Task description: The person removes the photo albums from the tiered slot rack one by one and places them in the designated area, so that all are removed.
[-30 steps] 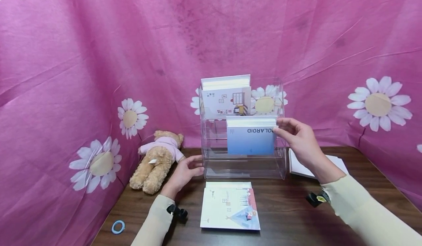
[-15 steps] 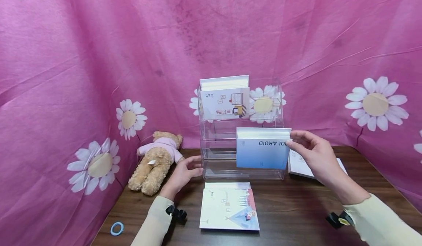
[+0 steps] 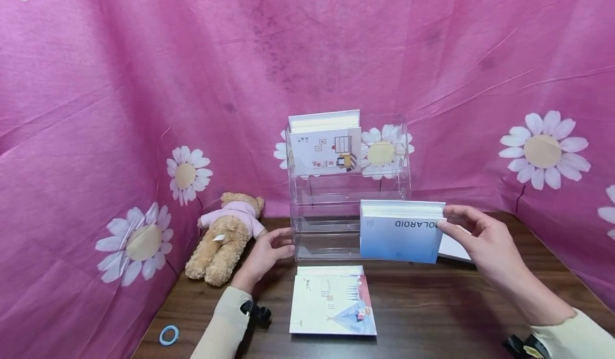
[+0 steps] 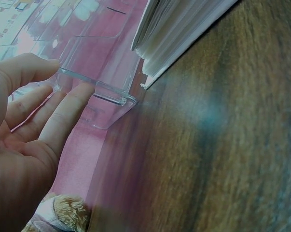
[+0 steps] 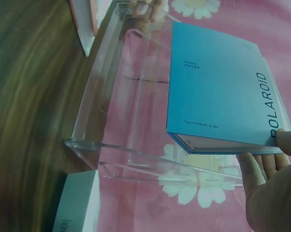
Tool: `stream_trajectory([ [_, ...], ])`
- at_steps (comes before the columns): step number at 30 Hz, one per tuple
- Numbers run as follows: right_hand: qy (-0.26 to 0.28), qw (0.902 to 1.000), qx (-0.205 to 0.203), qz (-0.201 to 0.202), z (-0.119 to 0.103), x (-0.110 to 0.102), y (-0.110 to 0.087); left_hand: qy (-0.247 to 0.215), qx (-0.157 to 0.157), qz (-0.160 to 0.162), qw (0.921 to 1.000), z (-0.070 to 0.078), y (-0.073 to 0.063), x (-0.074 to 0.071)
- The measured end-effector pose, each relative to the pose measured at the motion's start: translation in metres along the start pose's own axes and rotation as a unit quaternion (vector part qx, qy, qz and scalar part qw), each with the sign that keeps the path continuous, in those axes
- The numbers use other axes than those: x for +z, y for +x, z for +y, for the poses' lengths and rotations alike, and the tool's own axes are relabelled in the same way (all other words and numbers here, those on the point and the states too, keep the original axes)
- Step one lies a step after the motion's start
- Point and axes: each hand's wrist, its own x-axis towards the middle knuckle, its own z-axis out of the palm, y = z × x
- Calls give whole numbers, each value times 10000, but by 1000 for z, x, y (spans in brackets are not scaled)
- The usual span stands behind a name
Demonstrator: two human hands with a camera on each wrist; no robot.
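Observation:
My right hand (image 3: 490,241) pinches the right edge of a blue photo album (image 3: 402,236) lettered POLAROID, thumb in front and fingers behind. The blue album (image 5: 217,82) is held in front of the lower right of a clear tiered display rack (image 3: 314,247), partly covering it. With thumb and fingers, my left hand (image 3: 266,255) holds the rack's lower left side; the left wrist view shows the hand (image 4: 34,111) at the clear edge. In the top tier, at the left, stands a white album (image 3: 324,148) with a room drawing.
A pale album (image 3: 331,303) with a tent drawing lies in front of the rack. White book (image 3: 454,247) lies right, partly hidden by the blue album and my right hand. Teddy bear (image 3: 228,239) lies left; a blue ring (image 3: 169,335) is near the table's front left.
The blue album has come out of the rack's middle tier, moving down and right with my right hand. My left hand stays at the rack's left side.

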Motion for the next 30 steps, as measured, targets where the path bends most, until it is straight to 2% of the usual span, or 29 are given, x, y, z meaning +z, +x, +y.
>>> stream_trajectory([
  [15, -556, 9982, 194, 66, 23, -16, -37, -108, -34, -22, 9999, 0, 0, 0],
  [27, -498, 9973, 529, -94, 51, -16, -71, -39, -20, -68, 10000, 0, 2, -1],
  [30, -579, 9970, 504, -112, 58, -16, -79, -59, -17, -83, 9999, 0, 1, 0],
])
